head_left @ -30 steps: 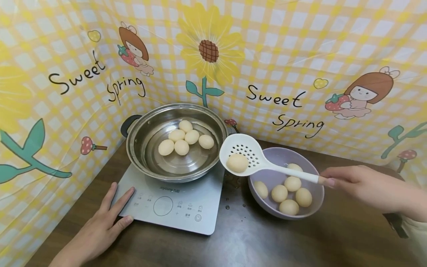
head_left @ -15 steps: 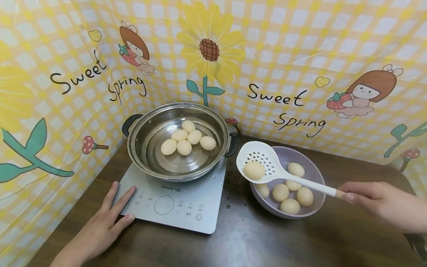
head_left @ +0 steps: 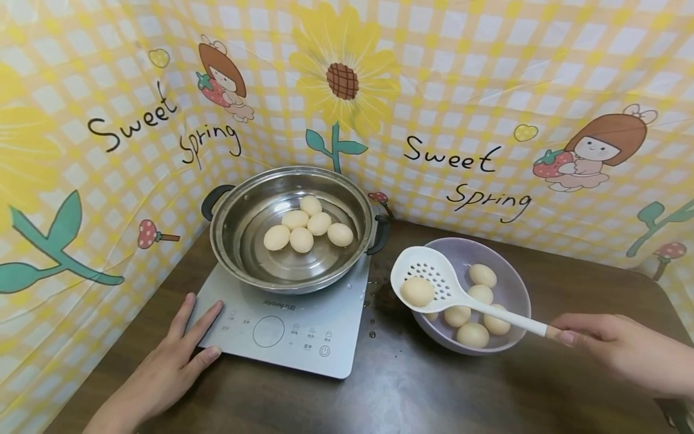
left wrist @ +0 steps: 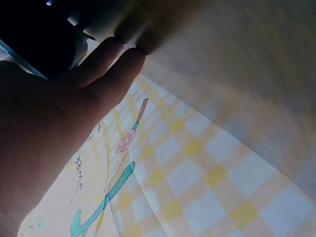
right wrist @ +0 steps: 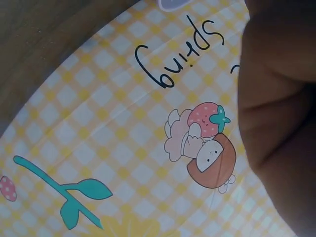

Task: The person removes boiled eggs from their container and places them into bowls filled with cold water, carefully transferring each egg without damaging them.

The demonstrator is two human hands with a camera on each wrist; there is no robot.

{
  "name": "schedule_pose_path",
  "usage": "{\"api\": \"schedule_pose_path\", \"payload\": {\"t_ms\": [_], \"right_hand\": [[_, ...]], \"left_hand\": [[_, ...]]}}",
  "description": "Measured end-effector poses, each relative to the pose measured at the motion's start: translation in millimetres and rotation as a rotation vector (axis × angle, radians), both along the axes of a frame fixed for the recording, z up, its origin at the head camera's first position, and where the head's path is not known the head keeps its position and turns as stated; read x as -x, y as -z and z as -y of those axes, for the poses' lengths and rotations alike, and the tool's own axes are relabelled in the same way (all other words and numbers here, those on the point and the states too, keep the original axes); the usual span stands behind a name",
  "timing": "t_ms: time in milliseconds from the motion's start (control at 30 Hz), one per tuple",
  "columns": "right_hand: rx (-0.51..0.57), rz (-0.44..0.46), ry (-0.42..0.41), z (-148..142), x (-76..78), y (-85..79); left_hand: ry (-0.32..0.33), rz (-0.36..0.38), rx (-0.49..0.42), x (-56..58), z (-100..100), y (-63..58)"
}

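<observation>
In the head view my right hand [head_left: 623,349] grips the handle of a white slotted skimmer [head_left: 452,271] at the right. One pale brown egg [head_left: 417,292] lies in its perforated bowl, held over the left side of a purple bowl [head_left: 520,295]. Several more eggs [head_left: 473,336] sit in that bowl, some partly hidden under the skimmer. My left hand [head_left: 162,367] rests with spread fingers on the left front corner of a silver induction cooker [head_left: 336,319]. On the cooker stands a steel pot [head_left: 228,265] with water and several eggs [head_left: 300,240] at its bottom.
The pot has black side handles [head_left: 381,234]. Water drops [head_left: 372,334] dot the dark wooden table [head_left: 401,398] between cooker and bowl. A yellow checked cloth [head_left: 455,72] covers the walls close behind. The right wrist view mostly shows this cloth and part of the hand.
My right hand has carried the skimmer with its egg away from the pot's rim, rightward and down over the purple bowl. The left hand keeps its place on the cooker.
</observation>
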State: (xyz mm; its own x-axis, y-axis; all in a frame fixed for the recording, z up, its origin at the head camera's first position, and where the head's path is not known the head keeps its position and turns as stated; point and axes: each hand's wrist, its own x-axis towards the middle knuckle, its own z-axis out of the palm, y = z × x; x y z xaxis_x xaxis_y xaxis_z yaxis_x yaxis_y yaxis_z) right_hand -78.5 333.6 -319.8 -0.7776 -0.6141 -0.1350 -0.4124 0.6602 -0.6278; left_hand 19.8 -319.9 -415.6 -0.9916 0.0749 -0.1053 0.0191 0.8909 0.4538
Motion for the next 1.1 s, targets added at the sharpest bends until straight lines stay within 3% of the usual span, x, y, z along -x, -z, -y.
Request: {"api": "schedule_pose_path", "payload": {"t_ms": [267,500,800,1100], "right_hand": [[0.073,0.116,0.018,-8,-1.3,3.6],[0.076,0.080,0.014,-17,-4.1,9.7],[0.025,0.007,0.087,-25,-11.3,18.6],[0.044,0.040,0.091,-33,-14.1,23.4]], "left_hand": [[0.004,0.001,-0.001,0.5,0,0.6],[0.001,0.002,-0.004,-0.5,-1,-0.2],[0.000,0.008,0.003,-0.1,-1,-0.1],[0.003,-0.001,0.000,-0.2,-1,1.2]]}}
